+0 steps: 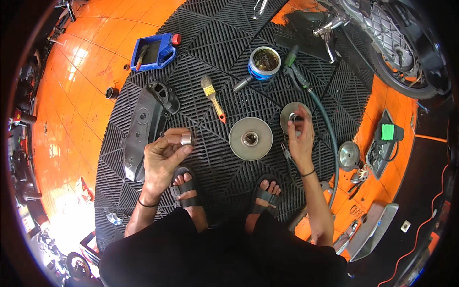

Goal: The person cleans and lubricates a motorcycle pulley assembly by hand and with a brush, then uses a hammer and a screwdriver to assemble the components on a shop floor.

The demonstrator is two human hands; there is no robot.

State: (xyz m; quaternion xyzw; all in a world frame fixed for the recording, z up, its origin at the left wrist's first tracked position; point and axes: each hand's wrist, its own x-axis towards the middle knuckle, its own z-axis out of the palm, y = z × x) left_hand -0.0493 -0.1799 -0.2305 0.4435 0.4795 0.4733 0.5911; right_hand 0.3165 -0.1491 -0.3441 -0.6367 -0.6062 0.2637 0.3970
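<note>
My left hand (165,155) is raised above the black grid mat (215,62) and pinches a small silver metal sleeve (186,139) between thumb and fingers. My right hand (300,138) reaches out to a round metal plate (292,114) lying on the mat, fingertips at its centre hub. Between the two hands lies a larger grey metal disc (250,138) with a hole in its middle. My sandalled feet (187,189) stand on the mat below the hands.
A black plastic engine cover (143,129) lies left of my left hand. A paintbrush (213,98), a blue can (264,62) and a blue jug (155,51) lie farther out. A green hose (325,124) curves right. A scooter's rear wheel (401,57) stands top right.
</note>
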